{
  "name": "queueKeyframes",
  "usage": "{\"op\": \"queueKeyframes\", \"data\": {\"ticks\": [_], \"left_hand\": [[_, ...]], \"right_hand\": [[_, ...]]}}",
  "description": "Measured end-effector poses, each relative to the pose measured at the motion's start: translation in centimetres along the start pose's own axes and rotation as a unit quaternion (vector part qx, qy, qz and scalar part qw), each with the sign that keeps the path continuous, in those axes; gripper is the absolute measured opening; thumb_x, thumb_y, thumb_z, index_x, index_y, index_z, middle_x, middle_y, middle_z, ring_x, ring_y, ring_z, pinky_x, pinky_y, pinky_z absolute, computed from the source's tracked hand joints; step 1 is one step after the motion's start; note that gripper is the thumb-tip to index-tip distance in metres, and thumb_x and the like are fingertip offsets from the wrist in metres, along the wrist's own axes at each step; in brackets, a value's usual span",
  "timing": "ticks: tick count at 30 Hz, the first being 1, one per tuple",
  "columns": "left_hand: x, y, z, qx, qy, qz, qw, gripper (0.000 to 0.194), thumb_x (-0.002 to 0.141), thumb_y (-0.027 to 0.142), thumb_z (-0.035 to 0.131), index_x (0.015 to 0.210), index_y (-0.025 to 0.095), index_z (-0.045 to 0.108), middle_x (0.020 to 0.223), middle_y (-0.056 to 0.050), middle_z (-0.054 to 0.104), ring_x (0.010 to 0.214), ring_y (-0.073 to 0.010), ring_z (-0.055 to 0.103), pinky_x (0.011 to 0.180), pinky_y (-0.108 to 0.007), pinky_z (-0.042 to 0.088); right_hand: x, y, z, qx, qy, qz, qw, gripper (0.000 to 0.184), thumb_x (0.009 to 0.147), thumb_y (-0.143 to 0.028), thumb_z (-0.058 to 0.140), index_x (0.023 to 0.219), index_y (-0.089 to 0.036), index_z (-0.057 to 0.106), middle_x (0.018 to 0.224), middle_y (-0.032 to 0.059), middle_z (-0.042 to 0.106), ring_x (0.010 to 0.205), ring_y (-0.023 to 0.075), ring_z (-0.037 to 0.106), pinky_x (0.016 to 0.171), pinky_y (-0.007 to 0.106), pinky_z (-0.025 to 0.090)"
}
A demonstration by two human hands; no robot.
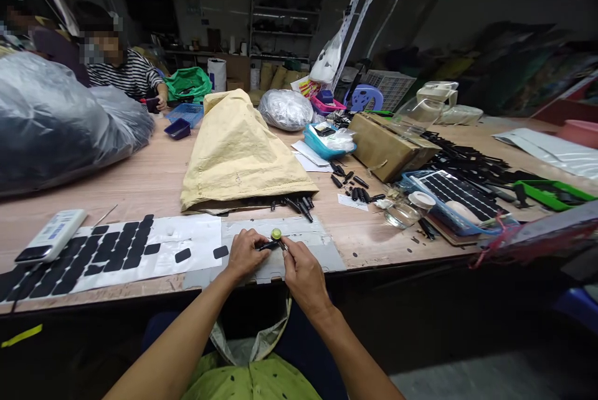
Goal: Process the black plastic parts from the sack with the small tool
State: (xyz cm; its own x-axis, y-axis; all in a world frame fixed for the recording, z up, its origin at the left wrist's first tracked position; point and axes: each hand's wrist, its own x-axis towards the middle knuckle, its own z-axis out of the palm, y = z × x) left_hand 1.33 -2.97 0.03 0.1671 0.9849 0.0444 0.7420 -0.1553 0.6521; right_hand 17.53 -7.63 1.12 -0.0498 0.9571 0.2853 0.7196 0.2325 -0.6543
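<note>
Over the grey board (pixel 322 244) at the table's front edge, my left hand (pixel 245 253) is closed around a slim black tube-like piece (pixel 268 245). Its tip points right, toward my other hand. My right hand (pixel 303 272) pinches a small tool with a round yellow-green end (pixel 276 234), which meets or nearly meets the black piece; whether they touch I cannot tell. Left of my hands, a white sheet (pixel 200 228) carries rows of black rounded patches (pixel 135 244). Beyond my hands, similar black pieces (pixel 303 207) spill from the mouth of a yellowish sack (pixel 243 151).
A white box-shaped device (pixel 52 235) lies at left, before a large plastic bag (pixel 60 126). Rightward are loose black parts (pixel 359 191), a cardboard box (pixel 390 144), a blue basket (pixel 448 200) and a green tray (pixel 555 194). A person in stripes (pixel 124 73) sits across the table.
</note>
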Motion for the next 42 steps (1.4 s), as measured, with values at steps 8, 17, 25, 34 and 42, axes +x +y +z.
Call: {"op": "queueKeyframes", "data": {"ticks": [8,17,25,34,42], "left_hand": [[0.2,-0.4,0.3,-0.006,0.001,0.004,1.0,0.016,0.074,0.024,0.067,0.089,0.024,0.072,0.088,-0.001,0.068,0.092,-0.0218,0.053,0.085,-0.036,0.037],[-0.1,-0.2,0.1,0.008,0.001,0.021,1.0,0.015,0.074,0.03,0.067,0.086,0.023,0.068,0.088,-0.002,0.066,0.091,-0.0227,0.053,0.083,-0.037,0.037],[-0.1,-0.3,0.2,0.016,0.009,0.028,0.999,0.012,0.076,0.03,0.066,0.085,0.023,0.067,0.087,-0.002,0.066,0.091,-0.0226,0.054,0.081,-0.036,0.037],[-0.3,-0.2,0.0,-0.001,0.012,0.03,0.999,0.01,0.076,0.029,0.064,0.084,0.023,0.067,0.085,-0.002,0.065,0.089,-0.0221,0.054,0.081,-0.036,0.038],[-0.5,-0.3,-0.1,-0.016,0.013,0.033,0.999,0.011,0.076,0.029,0.063,0.083,0.022,0.066,0.084,-0.002,0.065,0.087,-0.022,0.054,0.08,-0.036,0.038]], "right_hand": [[1.3,1.8,-1.5,-0.017,0.034,0.039,0.999,0.039,0.09,-0.021,0.042,0.121,-0.021,0.065,0.105,0.0065,0.067,0.096,0.0184,0.061,0.088,0.029,0.048],[6.2,10.9,-6.3,-0.245,0.097,0.263,0.928,0.039,0.087,-0.02,0.051,0.12,-0.029,0.067,0.101,0.0073,0.063,0.084,0.0188,0.059,0.064,0.028,0.039],[8.9,12.1,-4.3,-0.293,0.091,0.259,0.916,0.04,0.089,-0.019,0.046,0.123,-0.027,0.065,0.101,0.0093,0.059,0.09,0.0203,0.057,0.065,0.028,0.039],[9.0,13.1,-2.6,-0.394,0.13,0.172,0.893,0.034,0.09,-0.021,0.047,0.118,-0.017,0.064,0.096,0.0121,0.058,0.087,0.0224,0.055,0.064,0.029,0.038],[9.1,13.7,-2.3,-0.407,0.137,0.16,0.889,0.034,0.088,-0.021,0.048,0.118,-0.016,0.064,0.097,0.0126,0.059,0.087,0.0233,0.056,0.063,0.03,0.038]]}}
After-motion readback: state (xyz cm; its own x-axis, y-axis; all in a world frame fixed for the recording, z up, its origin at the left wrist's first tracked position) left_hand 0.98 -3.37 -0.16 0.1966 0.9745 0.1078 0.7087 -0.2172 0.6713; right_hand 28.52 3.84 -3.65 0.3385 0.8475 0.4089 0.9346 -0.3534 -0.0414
